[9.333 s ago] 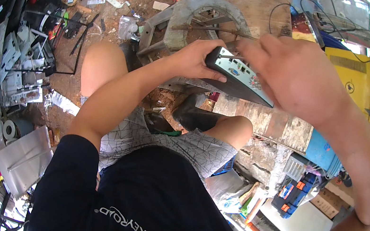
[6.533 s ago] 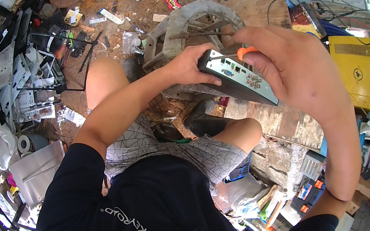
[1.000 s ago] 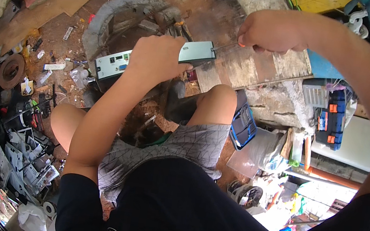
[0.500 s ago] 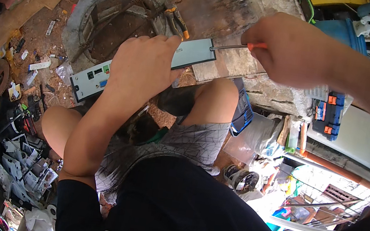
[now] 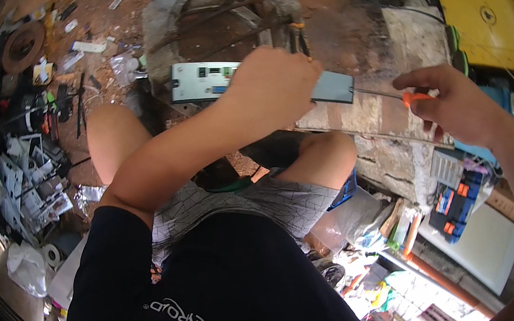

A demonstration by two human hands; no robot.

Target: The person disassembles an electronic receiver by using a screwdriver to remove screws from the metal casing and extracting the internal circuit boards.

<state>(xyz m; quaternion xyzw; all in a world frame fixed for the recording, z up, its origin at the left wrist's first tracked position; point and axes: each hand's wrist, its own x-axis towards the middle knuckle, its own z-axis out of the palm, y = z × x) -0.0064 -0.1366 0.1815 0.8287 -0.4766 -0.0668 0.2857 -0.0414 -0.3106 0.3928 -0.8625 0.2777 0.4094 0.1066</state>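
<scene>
My left hand point(image 5: 273, 84) is wrapped over the middle of a slim electronic box point(image 5: 187, 74), pale and dark-edged, held above my knees. Several ports, including a blue one, show on its face left of my hand. At the box's right end rests the tip of a screwdriver point(image 5: 380, 94) with a thin metal shaft and an orange handle. My right hand point(image 5: 460, 110) holds that handle, its fingers loosely spread around it. The left fingertips are partly hidden behind the box.
Beyond the box lie orange-handled pliers point(image 5: 297, 32) beside a round concrete ring point(image 5: 160, 10). A worn slab point(image 5: 383, 163) stands right of my knee. Scrap parts point(image 5: 22, 175) pile up at the left. A blue-and-orange case point(image 5: 452, 203) and a yellow container point(image 5: 486, 28) are at right.
The box and both hands appear farther right in the picture, as the whole view has shifted. The box lies more level. My right hand's fingers have loosened around the screwdriver handle.
</scene>
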